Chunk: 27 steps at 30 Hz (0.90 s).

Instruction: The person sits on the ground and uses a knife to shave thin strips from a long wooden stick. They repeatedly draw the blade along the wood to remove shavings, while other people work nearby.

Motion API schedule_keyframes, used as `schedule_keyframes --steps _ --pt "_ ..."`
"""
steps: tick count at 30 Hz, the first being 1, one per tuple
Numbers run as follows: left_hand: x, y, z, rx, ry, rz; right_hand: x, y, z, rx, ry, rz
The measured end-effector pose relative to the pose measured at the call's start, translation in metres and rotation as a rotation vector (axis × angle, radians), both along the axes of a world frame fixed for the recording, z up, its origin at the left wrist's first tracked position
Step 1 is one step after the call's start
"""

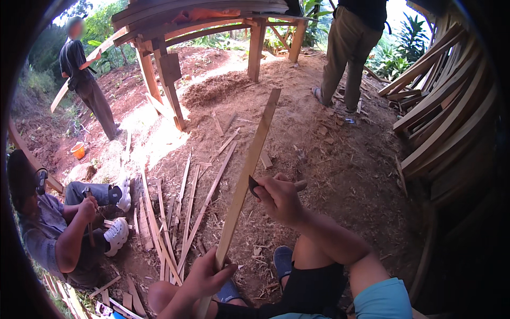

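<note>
Dirt ground (340, 154) slopes up behind, reddish-brown, scattered with wood chips, sunlit toward the upper left. Bench (257, 50) at the back: rough timber legs, long boards stacked on top. Beams (446, 114) heaped along the right side, bent-looking at the rim. Standing person (353, 48) beside the bench, brown trousers, top of body cut off. Second person (79, 64) upper left, dark shirt, next to a long pale plank (64, 95). Seated person (42, 228) lower left, grey top, white shoes. Loose strips (155, 219) lie between that person and the wearer, mostly lengthwise, some crossing. Strip (240, 199) is in the left hand, lower part inside the grip, rest running up and away, leaning right, far end clear of both hands; right hand sits just right of its middle. Looks pale yellow-brown, long, narrow, straight, flat-faced, squared far end. Left hand (204, 276) is closed round it, thumb across the near face. Right hand (281, 198) is curled tight on a knife (301, 185), wooden handle poking out on the right, short dark blade at the strip's right edge; actual contact can't be told.
</note>
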State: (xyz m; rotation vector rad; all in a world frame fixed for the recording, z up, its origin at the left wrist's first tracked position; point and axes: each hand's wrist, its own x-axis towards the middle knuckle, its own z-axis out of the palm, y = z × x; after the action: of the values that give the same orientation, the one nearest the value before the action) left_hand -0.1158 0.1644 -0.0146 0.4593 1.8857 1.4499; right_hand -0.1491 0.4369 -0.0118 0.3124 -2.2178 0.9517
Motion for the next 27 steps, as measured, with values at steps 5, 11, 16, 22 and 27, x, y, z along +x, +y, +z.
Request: schedule_keyframes --steps 5,11,16,22,27 --pt "0.001 -0.003 -0.002 -0.021 0.031 -0.001 -0.011 0.011 -0.005 0.010 -0.023 -0.113" --pt "0.001 0.001 0.005 -0.173 0.064 -0.004 -0.007 0.007 -0.003 -0.056 -0.022 -0.044" --pt "0.014 -0.002 -0.003 0.061 0.143 0.057 -0.001 -0.015 0.000 -0.010 0.052 -0.015" --pt "0.010 0.005 -0.013 0.069 0.114 0.037 -0.016 0.003 -0.005 -0.090 0.065 -0.124" --pt "0.006 -0.005 -0.027 0.124 0.108 0.070 -0.002 -0.021 -0.003 0.000 0.062 -0.047"
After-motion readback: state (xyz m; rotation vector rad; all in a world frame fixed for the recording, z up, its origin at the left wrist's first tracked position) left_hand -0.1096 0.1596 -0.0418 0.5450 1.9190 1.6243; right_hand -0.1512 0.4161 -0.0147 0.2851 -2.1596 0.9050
